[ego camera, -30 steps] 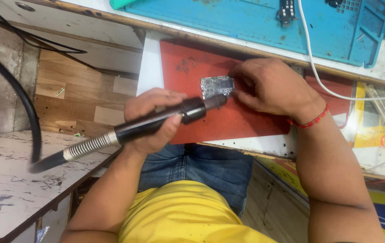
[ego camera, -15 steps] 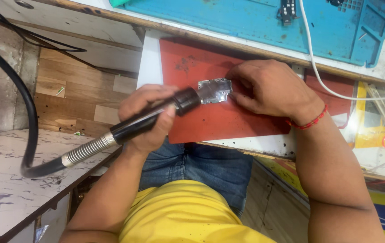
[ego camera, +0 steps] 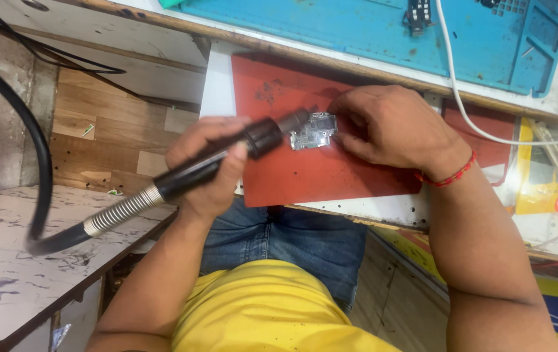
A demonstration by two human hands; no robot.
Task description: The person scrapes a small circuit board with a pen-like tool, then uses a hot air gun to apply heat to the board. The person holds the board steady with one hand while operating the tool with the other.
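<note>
At centre, on red mat: small circuit board, lying flat. Left hand at 9 o'clock of board, grip closed around black hot-air wand; nozzle tip touching or just above board's left edge, can't tell which. Sprung hose trailing off to 8 o'clock over marbled counter. Right hand at 3 o'clock of board, fingertips pinning its right edge, grip closed down on it. Red thread on right wrist. Blue mat at 12 o'clock, white cable across it.
</note>
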